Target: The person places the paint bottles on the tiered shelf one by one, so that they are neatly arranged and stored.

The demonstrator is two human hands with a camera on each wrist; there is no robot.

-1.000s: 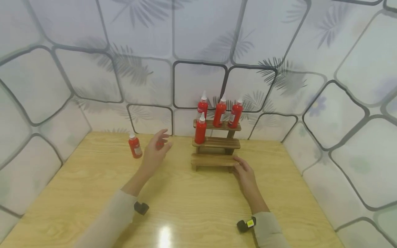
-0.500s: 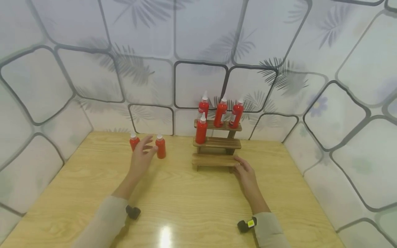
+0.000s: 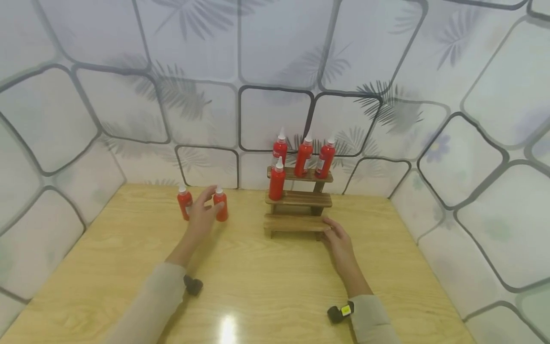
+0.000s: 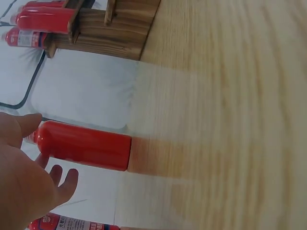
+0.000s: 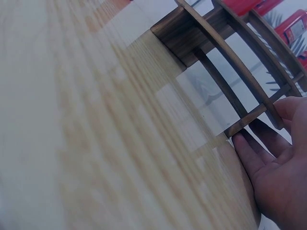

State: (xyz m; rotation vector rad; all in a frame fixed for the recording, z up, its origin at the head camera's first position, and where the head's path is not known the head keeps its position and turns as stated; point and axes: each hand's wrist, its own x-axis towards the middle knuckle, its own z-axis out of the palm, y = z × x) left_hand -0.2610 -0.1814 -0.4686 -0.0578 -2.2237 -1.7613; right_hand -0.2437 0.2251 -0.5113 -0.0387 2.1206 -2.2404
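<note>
My left hand (image 3: 200, 220) is at a red squeeze bottle (image 3: 221, 209) with a white cap, standing upright on the table. Thumb and forefinger lie on either side of its neck in the left wrist view; whether they press on it is hard to tell. Just left of that hand stands another red bottle (image 3: 184, 202), partly covered by it. My right hand (image 3: 341, 243) holds the right end of the lowest step of a wooden three-step stand (image 3: 294, 222), thumb over the plank and fingers by the leg (image 5: 245, 120). A red bottle (image 3: 277, 184) stands on the middle step.
Three red bottles, among them a right-hand one (image 3: 325, 160), stand on the top step. A patterned wall covering (image 3: 275, 114) rises behind and beside the light wooden table (image 3: 258, 286). The stand is close to the back wall.
My left hand has moved left from beyond the nearer bottle, uncovering it, then slightly back right to its neck. The right hand stays on the stand.
</note>
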